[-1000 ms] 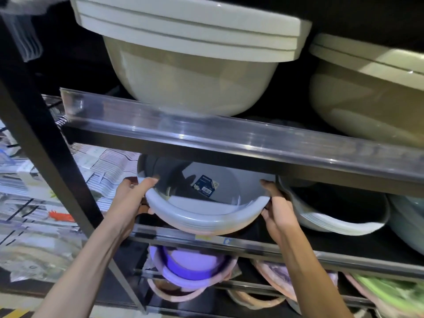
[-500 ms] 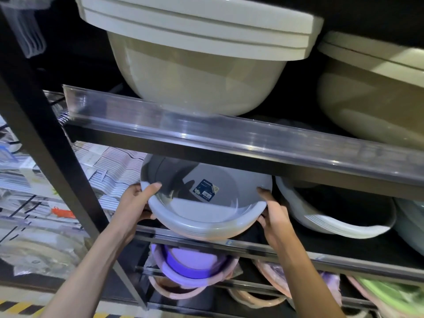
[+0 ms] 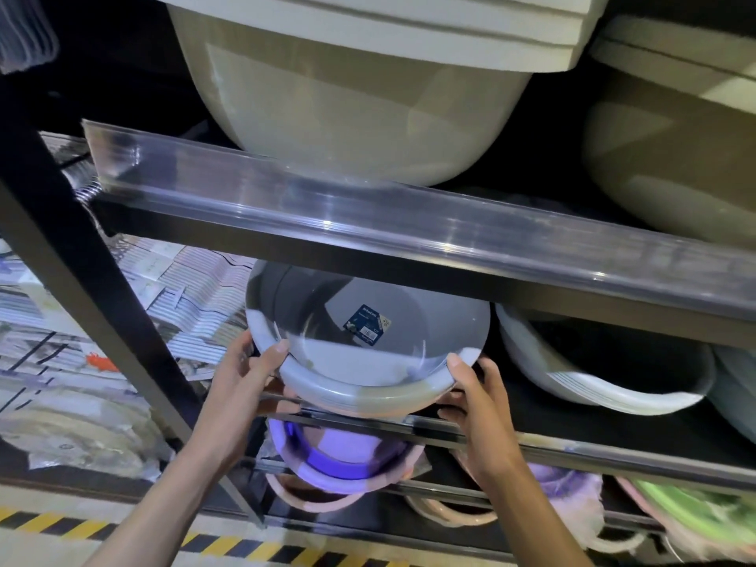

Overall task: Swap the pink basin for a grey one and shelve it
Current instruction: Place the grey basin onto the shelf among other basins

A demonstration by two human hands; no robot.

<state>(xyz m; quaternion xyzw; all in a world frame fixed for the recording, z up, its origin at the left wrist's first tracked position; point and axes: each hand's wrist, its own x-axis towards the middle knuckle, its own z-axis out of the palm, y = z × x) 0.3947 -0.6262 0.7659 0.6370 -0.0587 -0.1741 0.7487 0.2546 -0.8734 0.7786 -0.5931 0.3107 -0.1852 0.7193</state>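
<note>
1. Head view: the grey basin (image 3: 368,341) sat tilted toward the camera at the front edge of the middle shelf (image 3: 532,439), on top of a stack of nested basins whose rims showed beneath it. Inside it lay only a dark blue label (image 3: 367,326) stuck to the bottom.
2. The left hand (image 3: 245,386) grasped the basin's left rim, thumb hooked over the lip and fingers hidden behind the wall.
3. The right hand (image 3: 474,399) grasped the right front rim, thumb on top and fingers curled under (both hands closed on the same basin).
4. Just beside it to the right a stack of white basins (image 3: 593,378) leaned the same way, its hollow dark and its contents impossible to tell.
5. On the shelf above stood large beige basins (image 3: 347,96), nested in a stack, with a second beige stack (image 3: 675,137) to the right.
6. Below, a purple basin (image 3: 339,460) sat nested in a pink basin (image 3: 319,497); a green one (image 3: 695,509) showed at far right.
7. Against the earlier frames, the hands had slid from the basin's sides toward its front rim, and the basin lay lower and further forward over the shelf edge.
</note>
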